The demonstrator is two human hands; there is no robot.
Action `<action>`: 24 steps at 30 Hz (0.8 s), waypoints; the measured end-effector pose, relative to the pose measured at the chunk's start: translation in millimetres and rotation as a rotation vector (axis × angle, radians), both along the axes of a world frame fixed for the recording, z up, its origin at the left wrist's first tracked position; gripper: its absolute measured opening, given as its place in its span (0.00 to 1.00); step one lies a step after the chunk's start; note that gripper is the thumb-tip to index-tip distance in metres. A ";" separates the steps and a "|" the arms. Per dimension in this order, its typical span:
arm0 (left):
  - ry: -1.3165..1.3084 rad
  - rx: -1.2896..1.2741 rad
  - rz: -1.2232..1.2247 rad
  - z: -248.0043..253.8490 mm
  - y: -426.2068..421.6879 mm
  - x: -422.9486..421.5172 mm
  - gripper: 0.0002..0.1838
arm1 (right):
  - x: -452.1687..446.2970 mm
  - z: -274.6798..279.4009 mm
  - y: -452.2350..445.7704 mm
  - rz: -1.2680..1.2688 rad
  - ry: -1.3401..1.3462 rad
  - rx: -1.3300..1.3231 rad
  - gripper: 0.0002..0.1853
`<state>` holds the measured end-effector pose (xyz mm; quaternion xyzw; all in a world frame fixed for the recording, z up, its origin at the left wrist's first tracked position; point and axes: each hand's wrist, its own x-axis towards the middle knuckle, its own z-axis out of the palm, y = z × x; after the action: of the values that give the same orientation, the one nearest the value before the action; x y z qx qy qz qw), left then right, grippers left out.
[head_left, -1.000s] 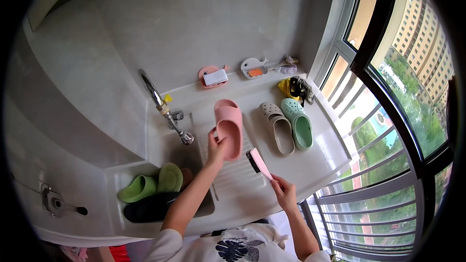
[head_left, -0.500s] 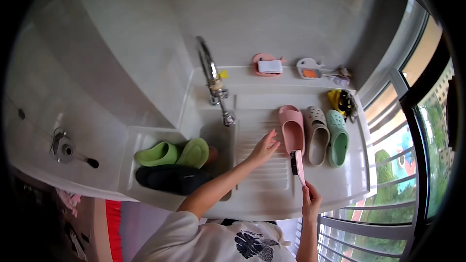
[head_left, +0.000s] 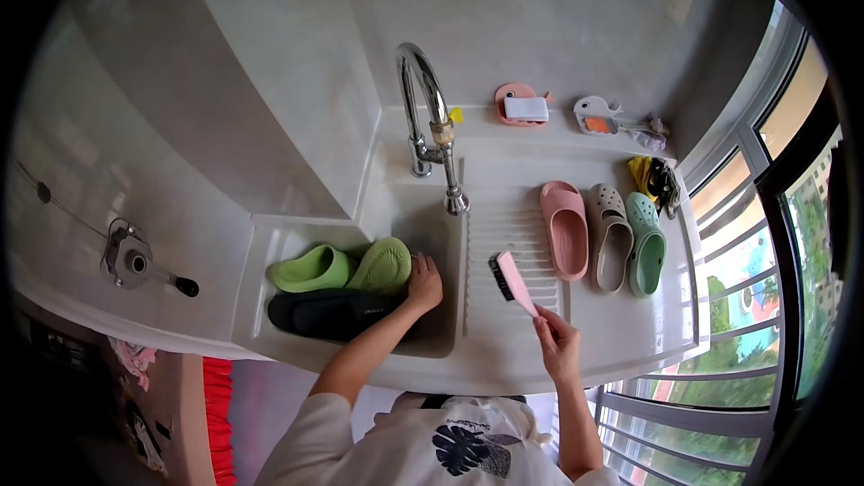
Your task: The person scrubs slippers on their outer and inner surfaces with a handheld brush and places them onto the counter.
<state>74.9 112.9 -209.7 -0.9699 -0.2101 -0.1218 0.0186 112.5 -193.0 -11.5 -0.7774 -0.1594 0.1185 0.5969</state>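
My left hand (head_left: 426, 285) reaches into the sink basin, right beside the sole of a green slipper (head_left: 382, 267). Its fingers are stretched out, and their tips are partly hidden against the slipper, so contact is unclear. A second green slipper (head_left: 315, 268) lies to the left, with a black slipper (head_left: 319, 313) in front of both. Pinched by its handle in my right hand (head_left: 556, 342) is a pink scrub brush (head_left: 516, 284) with dark bristles, held above the ribbed washboard (head_left: 495, 234). A pink slipper (head_left: 565, 230) rests on the board's right side.
A beige clog (head_left: 611, 238) and a mint clog (head_left: 647, 247) stand right of the pink slipper. The chrome faucet (head_left: 427, 108) arches over the basin. Two whale-shaped soap dishes, pink (head_left: 516, 94) and white (head_left: 589, 108), sit on the back ledge. A barred window borders the right.
My left hand has moved left from the pink slipper into the basin. The brush has moved off the pink slipper's near end, left and up over the washboard, still in my right hand.
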 end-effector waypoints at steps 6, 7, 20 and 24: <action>1.055 0.509 -0.043 -150.3 62.6 39.8 0.28 | -16.5 23.5 -7.6 0.022 -0.003 -0.108 0.12; 1.047 0.509 -0.059 -126.2 52.4 38.5 0.28 | -17.6 21.1 -12.4 -0.010 -0.022 -0.094 0.12; 0.120 -0.264 0.076 -41.4 49.4 13.2 0.32 | 68.6 0.5 7.8 -0.128 -0.074 -0.148 0.14; -0.381 -0.878 0.110 24.2 65.3 3.9 0.38 | 155.1 -2.9 60.2 -0.109 -0.535 -0.113 0.17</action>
<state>78.8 178.2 -185.4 -0.8338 -0.2923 -0.1961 -0.4252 267.6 -132.8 -14.4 -0.8204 -0.2626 -0.1145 0.4949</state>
